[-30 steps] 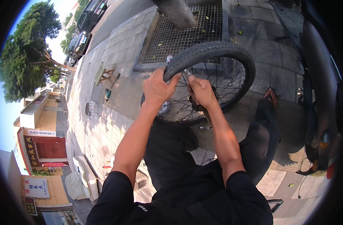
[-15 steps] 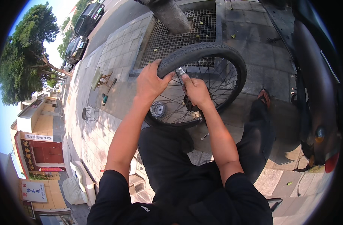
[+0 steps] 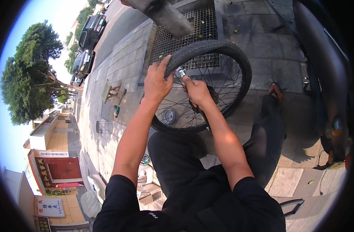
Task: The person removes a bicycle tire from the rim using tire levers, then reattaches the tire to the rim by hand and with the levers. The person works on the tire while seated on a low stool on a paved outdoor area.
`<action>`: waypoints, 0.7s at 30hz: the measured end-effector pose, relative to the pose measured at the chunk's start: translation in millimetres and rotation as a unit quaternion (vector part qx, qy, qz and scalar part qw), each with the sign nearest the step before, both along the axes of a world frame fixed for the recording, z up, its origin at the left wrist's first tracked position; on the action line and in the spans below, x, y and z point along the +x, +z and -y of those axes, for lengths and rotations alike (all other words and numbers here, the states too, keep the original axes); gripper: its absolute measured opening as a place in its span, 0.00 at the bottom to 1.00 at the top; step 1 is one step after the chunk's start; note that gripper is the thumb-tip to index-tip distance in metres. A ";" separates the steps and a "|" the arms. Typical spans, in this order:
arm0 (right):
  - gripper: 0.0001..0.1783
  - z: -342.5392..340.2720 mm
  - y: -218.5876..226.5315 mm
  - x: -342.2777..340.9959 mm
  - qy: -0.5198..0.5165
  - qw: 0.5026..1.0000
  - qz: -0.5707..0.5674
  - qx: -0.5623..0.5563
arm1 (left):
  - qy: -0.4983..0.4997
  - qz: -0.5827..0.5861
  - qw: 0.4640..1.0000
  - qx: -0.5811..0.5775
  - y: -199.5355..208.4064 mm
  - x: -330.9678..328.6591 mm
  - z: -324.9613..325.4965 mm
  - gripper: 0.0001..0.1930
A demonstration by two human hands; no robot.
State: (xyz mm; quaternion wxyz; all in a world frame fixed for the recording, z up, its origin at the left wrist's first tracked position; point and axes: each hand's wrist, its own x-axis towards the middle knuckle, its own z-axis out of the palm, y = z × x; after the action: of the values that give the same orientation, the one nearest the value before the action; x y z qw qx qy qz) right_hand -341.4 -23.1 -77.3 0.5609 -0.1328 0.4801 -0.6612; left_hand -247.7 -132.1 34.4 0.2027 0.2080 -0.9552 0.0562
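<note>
A bicycle wheel with a black knobbly tyre [image 3: 208,46] stands in front of me, tilted, its lower edge close to my knee. My left hand [image 3: 157,82] grips the tyre at its left side, fingers over the outer tread and thumb toward the rim. Closed around a short silver metal tool [image 3: 180,72] is my right hand [image 3: 198,93], inside the wheel. The tool's tip meets the rim and tyre edge close to my left thumb; its exact kind is unclear. Behind my right hand, the dark hub [image 3: 212,92] is partly hidden.
Through the spokes a round metal tin [image 3: 168,116] shows on the pavement. A tree trunk [image 3: 173,23] rises from a grated bed [image 3: 161,44] beyond the wheel. Left lie a drill [image 3: 116,111] and a small folding stool [image 3: 111,92]. A dark scooter [image 3: 320,58] stands at right.
My head view has turned slightly, shifting the surroundings. The right hand and tool have moved a little left along the rim, and the tool is tilted differently. My left hand still holds the tyre.
</note>
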 end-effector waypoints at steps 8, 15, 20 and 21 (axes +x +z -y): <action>0.34 15.9 -8.9 6.6 -0.063 0.993 -0.100 -0.002 | -0.034 -0.042 0.997 -0.050 -5.3 -0.8 -3.2 0.34; 0.33 -0.7 8.7 0.3 -0.032 0.995 -0.094 0.022 | -0.030 -0.059 0.997 -0.038 -6.7 0.8 -4.7 0.33; 0.31 -3.4 6.0 4.3 -0.045 0.997 -0.063 -0.027 | -0.028 -0.058 0.997 -0.034 -5.4 1.1 -6.7 0.32; 0.32 -2.1 1.5 6.8 -0.061 0.993 -0.092 -0.037 | -0.028 -0.057 0.997 -0.034 -4.7 1.2 -7.7 0.31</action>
State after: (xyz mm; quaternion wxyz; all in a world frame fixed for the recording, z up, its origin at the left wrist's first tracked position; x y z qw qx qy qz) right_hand -334.7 -21.0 -75.8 0.4676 -0.1843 0.5126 -0.6962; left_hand -246.5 -124.4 29.6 0.2651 0.1773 -0.9451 0.0708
